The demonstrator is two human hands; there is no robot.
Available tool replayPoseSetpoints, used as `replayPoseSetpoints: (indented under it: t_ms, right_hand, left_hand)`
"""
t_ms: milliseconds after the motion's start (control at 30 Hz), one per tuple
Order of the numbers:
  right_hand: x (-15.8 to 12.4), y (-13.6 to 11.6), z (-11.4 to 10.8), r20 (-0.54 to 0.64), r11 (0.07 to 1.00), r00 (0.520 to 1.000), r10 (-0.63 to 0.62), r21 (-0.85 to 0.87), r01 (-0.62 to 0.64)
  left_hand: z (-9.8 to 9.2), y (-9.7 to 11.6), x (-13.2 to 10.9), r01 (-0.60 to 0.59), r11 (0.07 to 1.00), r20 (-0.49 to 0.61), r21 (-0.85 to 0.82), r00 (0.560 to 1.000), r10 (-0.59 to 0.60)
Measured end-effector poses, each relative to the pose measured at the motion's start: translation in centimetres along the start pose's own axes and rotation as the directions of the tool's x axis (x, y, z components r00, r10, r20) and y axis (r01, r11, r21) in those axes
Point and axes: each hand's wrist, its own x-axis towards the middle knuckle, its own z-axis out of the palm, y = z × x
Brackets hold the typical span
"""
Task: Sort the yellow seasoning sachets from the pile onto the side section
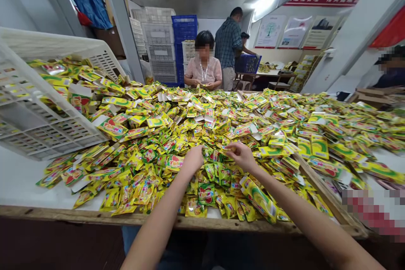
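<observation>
Two bare hands work at the near side of a heaped pile of yellow-green foil sachets (164, 135) lying on a white table (19, 177). The left hand (193, 159) angles downward, its fingers pressed together and dipped among the sachets near the middle of the pile; the fingertips are hidden, so whether it grips anything cannot be determined. The right hand (242, 156) is just beside it, thumb and fingers closed in a pinch on the edge of a pinched sachet (230, 150). Fingers cover most of that sachet, so its long axis cannot be read. Sachets in the pile point in all directions. One long sachet (258, 198), below the right forearm, has its long axis running from upper left to lower right. A wooden table edge (95, 215) crosses the foreground, and a wooden rail (329, 190) runs diagonally at the right. A white plastic crate (41, 105) lies tilted against the pile at the left. A pixelated patch (373, 213) obscures the lower right corner. Across the pile, a seated person (204, 65) has both hands at its far edge, and a standing person (229, 42) in a plaid shirt is behind. Blue and white crates (161, 46) stand stacked against the back wall
</observation>
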Motion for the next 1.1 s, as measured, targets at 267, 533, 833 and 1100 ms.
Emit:
replayPoseSetpoints:
  t_ms: [267, 533, 833, 1100]
  right_hand:
    - [-2.5, -2.9, 1.1, 0.084, 0.927, 0.98, 0.181, 0.319, -0.198]
    - [-5.7, -7.8, 3.1, 0.45, 0.69, 0.871, 0.199, 0.567, -0.45]
    - [-7.2, -7.6, 5.7, 0.447, 0.668, 0.852, 0.272, 0.55, -0.502]
    - [-7.7, -5.1, 2.7, 0.318, 0.663, 0.83, 0.458, 0.501, -0.557]
  left_hand:
    - [-0.7, 0.5, -6.5, -0.043, 0.84, -0.157, -0.541, 0.986, -0.051]
    - [0.3, 0.5, -9.4, -0.014, 0.593, -0.131, -0.805, 0.979, -0.154]
    - [0.1, -1.7, -11.3, -0.051, 0.847, -0.268, -0.529, 0.957, -0.109]
    - [-17.2, -11.7, -7.3, 0.4, 0.898, -0.628, 0.185, 0.751, -0.205]
